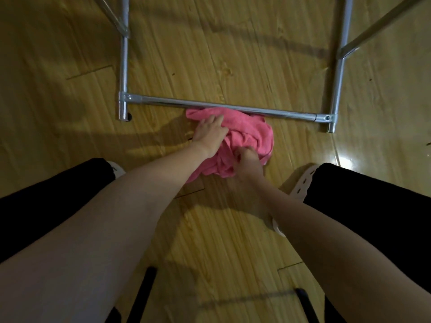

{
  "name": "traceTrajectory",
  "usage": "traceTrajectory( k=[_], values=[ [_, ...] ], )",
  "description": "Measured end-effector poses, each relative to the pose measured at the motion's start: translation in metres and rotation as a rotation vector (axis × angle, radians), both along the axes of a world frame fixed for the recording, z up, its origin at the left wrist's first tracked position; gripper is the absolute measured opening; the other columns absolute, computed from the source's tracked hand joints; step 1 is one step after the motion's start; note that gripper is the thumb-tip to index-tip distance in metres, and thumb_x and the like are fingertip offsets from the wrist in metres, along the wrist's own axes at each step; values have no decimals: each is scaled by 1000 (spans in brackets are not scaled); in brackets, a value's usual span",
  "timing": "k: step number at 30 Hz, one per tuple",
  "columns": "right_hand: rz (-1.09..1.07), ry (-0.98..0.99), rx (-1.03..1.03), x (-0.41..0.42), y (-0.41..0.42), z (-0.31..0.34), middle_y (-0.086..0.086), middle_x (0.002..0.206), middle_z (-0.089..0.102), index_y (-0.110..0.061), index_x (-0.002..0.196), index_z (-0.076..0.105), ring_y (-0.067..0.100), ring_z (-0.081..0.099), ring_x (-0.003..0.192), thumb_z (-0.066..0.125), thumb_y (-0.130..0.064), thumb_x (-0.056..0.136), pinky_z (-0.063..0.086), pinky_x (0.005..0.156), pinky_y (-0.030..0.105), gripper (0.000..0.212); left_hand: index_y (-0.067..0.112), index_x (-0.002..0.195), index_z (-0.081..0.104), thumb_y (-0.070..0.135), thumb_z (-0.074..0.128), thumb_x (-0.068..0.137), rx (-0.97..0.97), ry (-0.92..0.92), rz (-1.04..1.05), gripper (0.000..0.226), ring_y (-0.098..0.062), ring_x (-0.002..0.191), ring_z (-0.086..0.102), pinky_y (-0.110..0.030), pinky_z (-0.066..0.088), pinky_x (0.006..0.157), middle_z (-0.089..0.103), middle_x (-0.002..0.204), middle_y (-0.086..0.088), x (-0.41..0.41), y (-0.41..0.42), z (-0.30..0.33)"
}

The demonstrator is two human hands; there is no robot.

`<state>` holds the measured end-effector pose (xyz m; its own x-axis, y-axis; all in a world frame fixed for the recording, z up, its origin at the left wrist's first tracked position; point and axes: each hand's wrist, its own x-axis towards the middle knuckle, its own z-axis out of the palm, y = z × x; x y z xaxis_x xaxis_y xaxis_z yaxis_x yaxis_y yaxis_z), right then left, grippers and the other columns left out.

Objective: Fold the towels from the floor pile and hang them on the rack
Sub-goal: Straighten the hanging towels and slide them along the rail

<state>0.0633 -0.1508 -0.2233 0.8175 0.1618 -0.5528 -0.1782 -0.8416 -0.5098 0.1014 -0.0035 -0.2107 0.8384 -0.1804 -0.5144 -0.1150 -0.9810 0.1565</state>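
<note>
A crumpled pile of pink towels (251, 134) lies on the wooden floor, its far edge tucked under the low front bar of a silver metal rack (224, 107). My left hand (210, 131) lies on the pile's far left part, its fingers spread and bent into the cloth. My right hand (247, 163) grips a bunch of pink cloth at the near side of the pile, fingers curled in. How many towels the pile holds cannot be told.
The rack's two side tubes (123, 54) run away from me toward the top of the view, with a foot post (123, 111) at each front corner. My knees in black trousers and pale shoes (303, 180) flank the pile. Dark chair legs (144, 292) stand near the bottom.
</note>
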Motion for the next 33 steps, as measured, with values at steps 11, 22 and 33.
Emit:
traceTrajectory(
  k=[11,22,33],
  values=[
    [84,-45,122,-6,-27,87,4,64,51,-15,71,52,18,49,63,47,-36,75,32,58,29,23,8,115,62,19,61,90,-228,-160,55,28,-30,111,52,-42,39,92,61,110,-8,-80,45,66],
    [-2,-309,308,-42,-34,244,-2,69,52,-8,87,52,9,44,59,48,-25,88,31,52,26,17,11,95,59,10,56,92,-519,-365,554,4,-14,72,60,-14,36,53,65,84,2,-132,19,205],
    [-225,-419,689,-81,-38,410,-5,67,49,-9,76,50,10,45,65,46,-6,83,40,60,31,9,18,82,55,24,58,94,-660,-444,728,13,4,58,48,-10,36,54,52,65,13,-198,19,327]
  ],
)
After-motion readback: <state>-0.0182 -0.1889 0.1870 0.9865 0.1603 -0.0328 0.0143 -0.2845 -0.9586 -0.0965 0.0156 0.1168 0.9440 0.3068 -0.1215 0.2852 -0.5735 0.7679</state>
